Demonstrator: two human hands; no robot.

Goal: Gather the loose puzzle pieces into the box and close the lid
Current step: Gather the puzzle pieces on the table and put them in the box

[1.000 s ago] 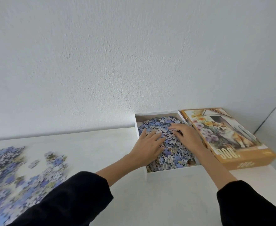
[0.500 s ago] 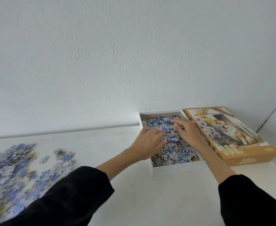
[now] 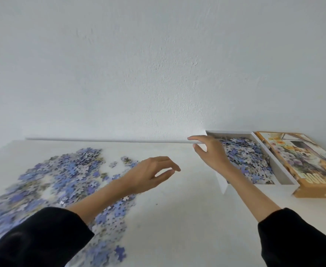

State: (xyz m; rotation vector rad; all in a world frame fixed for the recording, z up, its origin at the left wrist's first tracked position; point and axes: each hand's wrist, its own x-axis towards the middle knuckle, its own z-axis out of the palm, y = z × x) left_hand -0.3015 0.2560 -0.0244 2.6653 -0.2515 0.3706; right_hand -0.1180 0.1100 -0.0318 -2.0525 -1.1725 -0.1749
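Open white box part-filled, lid beside — bluish pieces loose left

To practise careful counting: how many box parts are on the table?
2. The white tray, filled with puzzle pieces, sits at the right. The picture lid lies just beside it, further right. No part seems hidden.

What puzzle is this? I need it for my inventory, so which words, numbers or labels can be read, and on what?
"300": large pale number on the picture face of the lid, near its front edge.
Front side wall of the lid: a faint printed line, too blurred to read.
The box and the puzzle pieces show no readable text.
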